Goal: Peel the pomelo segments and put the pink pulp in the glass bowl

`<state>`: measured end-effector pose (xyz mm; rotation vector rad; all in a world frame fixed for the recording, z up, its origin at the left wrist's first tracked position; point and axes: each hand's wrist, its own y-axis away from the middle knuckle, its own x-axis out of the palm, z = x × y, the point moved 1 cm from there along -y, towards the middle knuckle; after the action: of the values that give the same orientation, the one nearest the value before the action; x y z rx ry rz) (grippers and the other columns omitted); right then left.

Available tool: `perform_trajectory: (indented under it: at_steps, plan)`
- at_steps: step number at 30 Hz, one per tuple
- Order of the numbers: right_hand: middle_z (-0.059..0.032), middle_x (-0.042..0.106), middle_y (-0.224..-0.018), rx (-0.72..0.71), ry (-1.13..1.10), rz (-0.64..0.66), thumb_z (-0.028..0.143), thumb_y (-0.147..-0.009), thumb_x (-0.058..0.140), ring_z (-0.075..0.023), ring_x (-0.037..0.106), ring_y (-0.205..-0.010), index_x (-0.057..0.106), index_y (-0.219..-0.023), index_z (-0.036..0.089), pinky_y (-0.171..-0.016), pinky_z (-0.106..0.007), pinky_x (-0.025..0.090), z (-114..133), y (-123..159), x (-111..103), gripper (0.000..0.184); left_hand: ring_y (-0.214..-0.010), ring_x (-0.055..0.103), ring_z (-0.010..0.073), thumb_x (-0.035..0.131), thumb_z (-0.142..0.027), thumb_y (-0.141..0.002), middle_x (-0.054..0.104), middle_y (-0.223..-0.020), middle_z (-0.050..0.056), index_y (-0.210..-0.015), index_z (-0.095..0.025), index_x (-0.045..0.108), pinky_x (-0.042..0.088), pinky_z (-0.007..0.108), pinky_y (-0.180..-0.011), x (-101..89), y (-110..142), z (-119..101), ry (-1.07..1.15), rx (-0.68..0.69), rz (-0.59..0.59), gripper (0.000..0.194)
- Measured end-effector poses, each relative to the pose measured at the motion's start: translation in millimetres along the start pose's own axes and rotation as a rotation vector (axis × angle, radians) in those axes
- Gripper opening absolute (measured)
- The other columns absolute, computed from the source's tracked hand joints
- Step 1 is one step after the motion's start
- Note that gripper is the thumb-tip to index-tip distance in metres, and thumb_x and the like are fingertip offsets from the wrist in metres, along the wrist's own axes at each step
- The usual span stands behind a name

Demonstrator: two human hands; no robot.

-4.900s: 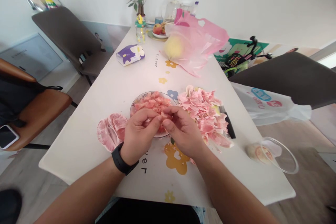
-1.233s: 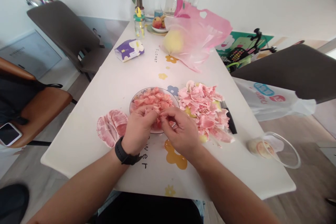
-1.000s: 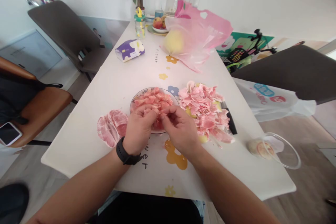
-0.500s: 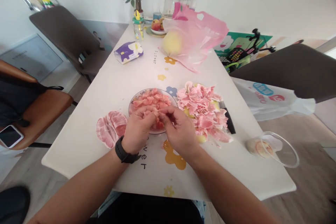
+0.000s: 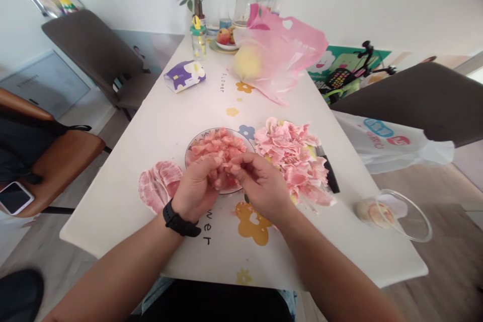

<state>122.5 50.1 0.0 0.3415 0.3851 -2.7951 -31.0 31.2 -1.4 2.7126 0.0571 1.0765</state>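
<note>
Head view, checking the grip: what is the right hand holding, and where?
A small pink pomelo-pulp piece, pinched in the right hand's fingertips; exact spot hidden.

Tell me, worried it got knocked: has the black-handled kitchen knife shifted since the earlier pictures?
No: the black-handled kitchen knife keeps its place right of the round white plate.

I have a plate (image 5: 194, 145) straight ahead on the table (image 5: 113, 226), with pomelo pulp (image 5: 217, 146) heaped in it. Just left of the plate sits a peeled pomelo segment (image 5: 158, 186). Right of it lies a pile of membranes (image 5: 290, 161), with a kitchen knife (image 5: 331, 176) just beside that pile. Farther up the table, a whole pomelo (image 5: 247, 63) lies inside a plastic bag (image 5: 287, 30), and a tissue packet (image 5: 184, 75) sits left of it.
</note>
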Motion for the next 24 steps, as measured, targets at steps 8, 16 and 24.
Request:
perform_trajectory:
  at_steps: [8, 16, 24]
  plan:
    - [-0.0014, 0.078, -0.089, 0.108, -0.316, 0.003, 0.036, -0.092, 0.078, -0.0181, 0.074, -0.08, 0.072, -0.098, 0.025, -0.074, -0.034, 0.063, -1.0, -3.1, -3.9, 0.014, -0.049, 0.045, 0.0081, 0.073, -0.024, -0.079, 0.05, -0.05, -0.002, -0.05, -0.018, 0.052, 0.036, 0.024, -0.054, -4.1, 0.0, 1.9, -0.095, 0.021, -0.065, 0.037]
    - [-0.0025, 0.079, -0.102, 0.275, -0.33, 0.027, 0.048, -0.094, 0.075, -0.0192, 0.075, -0.092, 0.073, -0.114, 0.027, -0.085, -0.037, 0.062, -14.4, -5.6, 1.1, 0.029, -0.05, 0.044, 0.0078, 0.075, -0.022, -0.08, 0.049, -0.056, -0.006, -0.068, -0.019, 0.059, 0.036, 0.022, -0.052, -4.8, -1.3, 0.7, -0.132, 0.092, -0.142, 0.02]
    - [-0.0021, 0.077, -0.097, 0.351, -0.328, 0.027, 0.049, -0.092, 0.076, -0.0207, 0.073, -0.088, 0.069, -0.121, 0.029, -0.081, -0.039, 0.062, -16.2, -8.3, 3.7, 0.037, -0.055, 0.046, 0.0081, 0.081, -0.029, -0.079, 0.054, -0.063, -0.006, -0.074, -0.019, 0.063, 0.036, 0.022, -0.053, -11.0, -3.1, 7.7, -0.234, 0.096, -0.231, 0.022]
